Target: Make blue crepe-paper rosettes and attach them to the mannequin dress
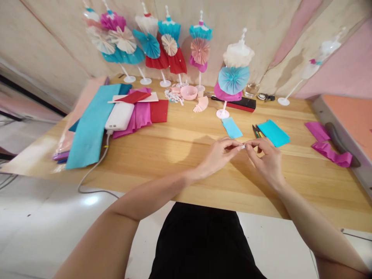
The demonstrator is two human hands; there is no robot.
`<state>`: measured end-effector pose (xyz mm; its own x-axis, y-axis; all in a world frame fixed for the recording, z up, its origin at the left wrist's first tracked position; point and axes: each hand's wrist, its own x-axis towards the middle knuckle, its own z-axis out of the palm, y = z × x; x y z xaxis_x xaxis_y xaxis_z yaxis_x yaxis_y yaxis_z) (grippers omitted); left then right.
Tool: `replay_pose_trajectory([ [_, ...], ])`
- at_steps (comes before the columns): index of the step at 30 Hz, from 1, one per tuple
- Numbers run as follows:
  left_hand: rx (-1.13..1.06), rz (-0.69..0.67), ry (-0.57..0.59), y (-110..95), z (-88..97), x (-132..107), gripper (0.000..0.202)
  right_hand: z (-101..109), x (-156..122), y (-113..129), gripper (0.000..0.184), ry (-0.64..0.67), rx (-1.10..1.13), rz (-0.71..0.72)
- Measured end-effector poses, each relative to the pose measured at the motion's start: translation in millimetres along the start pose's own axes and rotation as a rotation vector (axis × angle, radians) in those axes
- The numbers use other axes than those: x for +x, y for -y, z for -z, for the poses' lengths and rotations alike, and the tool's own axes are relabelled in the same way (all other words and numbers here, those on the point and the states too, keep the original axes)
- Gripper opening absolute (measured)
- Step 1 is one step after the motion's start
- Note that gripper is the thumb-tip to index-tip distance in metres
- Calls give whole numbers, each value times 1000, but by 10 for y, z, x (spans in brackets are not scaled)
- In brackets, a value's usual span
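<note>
Above the wooden table (180, 155), my left hand (219, 155) pinches a small white piece (243, 147), too small to make out exactly. My right hand (266, 157) is closed too, thumb and finger meeting at the other end of that piece. Just beyond my left hand lies a pale blue paper piece (232, 128). Past my right hand are a turquoise paper stack (273, 133) and a dark-handled tool (257, 131), partly hidden by the fingers. A small white dress form (223, 113) wearing a white, blue and magenta paper outfit stands behind the pale blue piece.
Several dressed mini forms (169, 42) line the wall, and a barer one (315, 66) stands at right. A pink bowl (189, 93) sits by white scraps (174, 95). Left are coloured papers (90, 124) and a cabled power bank (119, 116); right are magenta strips (331, 153) and a grey-edged box (343, 135).
</note>
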<state>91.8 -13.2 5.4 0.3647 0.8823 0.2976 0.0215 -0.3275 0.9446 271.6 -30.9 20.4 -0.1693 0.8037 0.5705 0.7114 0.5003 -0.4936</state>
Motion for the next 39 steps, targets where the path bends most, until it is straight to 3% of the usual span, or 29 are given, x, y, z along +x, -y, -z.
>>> replay_pose_trajectory([
  [14, 118, -54, 48, -28, 40, 20, 22, 46, 24, -20, 24, 167, 426, -479],
  [18, 98, -8, 25, -19, 14, 11, 25, 58, 30, -13, 25, 162, 423, -463],
  [21, 74, 38, -37, -40, 4, -1, 46, 35, 29, -1, 24, 162, 363, -424],
  [24, 27, 9, 20, -48, 5, -2, 58, -2, 21, 7, 21, 156, 273, -336],
  [27, -34, 5, 111, -14, 9, 5, 42, -26, 12, 8, 20, 129, 232, -275],
  [30, -49, 36, 107, 29, 14, 16, 26, -25, 7, -4, 22, 127, 265, -307],
  [39, -57, 46, 94, 83, 56, 61, 13, -18, 5, -36, 24, 154, 281, -342],
])
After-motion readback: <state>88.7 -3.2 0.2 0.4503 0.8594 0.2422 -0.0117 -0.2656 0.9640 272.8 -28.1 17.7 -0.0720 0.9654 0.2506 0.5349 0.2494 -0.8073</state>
